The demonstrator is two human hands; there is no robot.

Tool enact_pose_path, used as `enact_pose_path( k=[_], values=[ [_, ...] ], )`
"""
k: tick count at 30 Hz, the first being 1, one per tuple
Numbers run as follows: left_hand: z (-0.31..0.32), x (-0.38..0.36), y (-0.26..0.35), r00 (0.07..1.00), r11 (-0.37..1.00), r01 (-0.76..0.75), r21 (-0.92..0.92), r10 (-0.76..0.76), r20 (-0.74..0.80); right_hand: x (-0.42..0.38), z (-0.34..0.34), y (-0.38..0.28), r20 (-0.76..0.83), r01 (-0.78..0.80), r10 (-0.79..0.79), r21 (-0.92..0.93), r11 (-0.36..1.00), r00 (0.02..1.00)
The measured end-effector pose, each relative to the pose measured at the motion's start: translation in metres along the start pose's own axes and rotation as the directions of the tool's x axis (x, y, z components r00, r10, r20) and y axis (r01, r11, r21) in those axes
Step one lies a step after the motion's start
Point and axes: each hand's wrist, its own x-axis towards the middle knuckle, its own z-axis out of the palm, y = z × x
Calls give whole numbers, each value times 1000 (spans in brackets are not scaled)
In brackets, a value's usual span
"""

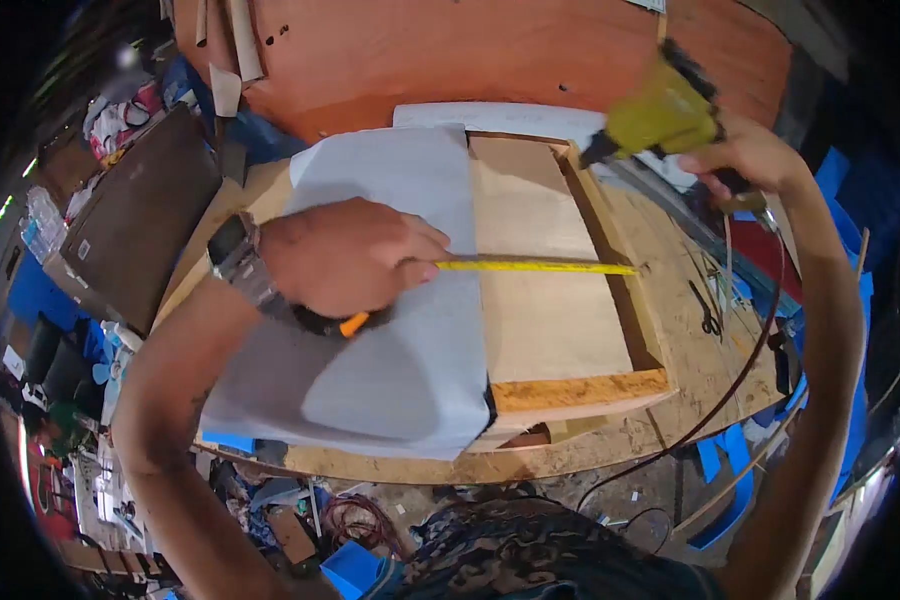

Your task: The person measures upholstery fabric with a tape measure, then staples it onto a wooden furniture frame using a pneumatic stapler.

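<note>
My left hand (355, 255) is closed around a tape measure (342, 322), with an orange part showing below the palm. Its yellow blade (540, 266) stretches to the right across a wooden frame (580, 393), reaching the right rail. Grey-white fabric (400, 370) covers the left part of the frame under my left hand. Up at the right, my right hand (745, 160) grips a yellow air stapler (665, 110) by its handle. The stapler is slightly blurred, and its nose points left above the frame's far right corner. A dark hose (750, 370) runs down from it.
The frame rests on a wooden workbench (710, 400). Black scissors (708, 308) lie to its right. An orange-brown panel (450, 60) stands behind, with a white roll (490, 118) in front. A brown board (145, 200) leans at left. Blue scraps (735, 470) and cords litter the floor.
</note>
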Motion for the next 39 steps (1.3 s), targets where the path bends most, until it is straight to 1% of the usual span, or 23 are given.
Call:
enact_pose_path(
  k=[1, 3, 4, 6, 9, 12, 13, 14, 16, 19, 22, 25, 27, 28, 30, 31, 33, 34, 35, 36, 37, 38, 39],
  values=[
    [0, 1, 2, 1000, 1000, 13, 3, -13, 19, 15, 8, -18, 63, -2, 5, -41, 999, 998],
    [1, 1, 3, 999, 999, 35, -35, -35, 15, 46, 19, -40, 247, 0, 30, -119, 993, 969],
    [2, 0, 2, 999, 997, 43, -56, -43, 13, 56, 29, -51, 296, 23, 13, -118, 993, 955],
    [5, -1, 0, 999, 1000, -2, -22, 1, -34, 72, 45, -65, 391, 76, -27, -112, 991, 920],
    [6, -1, -3, 995, 998, -57, -12, 56, -78, 84, 56, -68, 438, 53, 2, -114, 992, 899],
    [7, -1, -3, 996, 998, -59, 12, 60, -72, 89, 60, -66, 465, 40, 14, -105, 994, 885],
    [6, 0, -2, 997, 998, -52, 26, 54, -63, 90, 62, -65, 459, 24, 38, -130, 991, 888],
    [6, 0, -2, 999, 1000, -26, -10, 25, -34, 90, 65, -65, 451, 8, 63, -155, 988, 890],
    [1, 2, 0, 999, 997, 32, -72, -30, 26, 91, 66, -66, 446, -10, 87, -172, 985, 891],
    [-12, 6, 13, 961, 967, 222, -128, -195, 196, 91, 68, -63, 469, -25, 91, -143, 989, 879],
    [-2, 4, 5, 994, 996, 87, -34, -85, 71, 93, 69, -59, 485, -29, 89, -130, 991, 870],
    [4, 3, 0, 999, 999, -20, -28, 19, -43, 93, 70, -59, 479, -37, 107, -153, 988, 871],
    [4, 1, 1, 999, 999, 10, -50, -12, -43, 94, 70, -59, 466, -66, 146, -183, 981, 873],
    [4, 2, 2, 999, 998, 23, -63, -26, -44, 91, 68, -59, 461, -50, 122, -165, 985, 879],
    [4, 3, 2, 998, 987, 55, -150, -58, -19, 84, 62, -61, 451, -11, 72, -137, 990, 890],
    [3, 2, 2, 997, 979, 73, -192, -74, 2, 79, 51, -52, 382, -33, 62, -81, 996, 922],
    [0, -6, -4, 995, 999, -13, -52, 8, -96, 63, 16, -17, 245, -62, 55, 24, 998, 968],
    [-2, -11, -7, 988, 998, -52, 23, 54, -142, 44, 10, -1, 10, -88, 88, -18, 996, 996],
    [-7, -20, -5, 979, 992, 64, -109, -83, -185, 23, 4, 18, -226, -123, 108, -52, 991, 968],
    [-13, -35, 4, 952, 954, 172, -247, -225, -207, 6, -11, 51, -225, -313, 258, -256, 915, 940],
    [-16, -51, 14, 907, 885, 267, -381, -365, -211, -14, -5, 74, -201, -355, 314, -222, 908, 928],
    [-14, -71, 23, 829, 769, 324, -551, -511, -226, -33, 2, 97, -175, -398, 368, -191, 897, 913],
    [-3, -93, 37, 735, 619, 347, -704, -646, -206, -47, 12, 190, -272, -271, 173, -378, 885, 946]
  ],
)
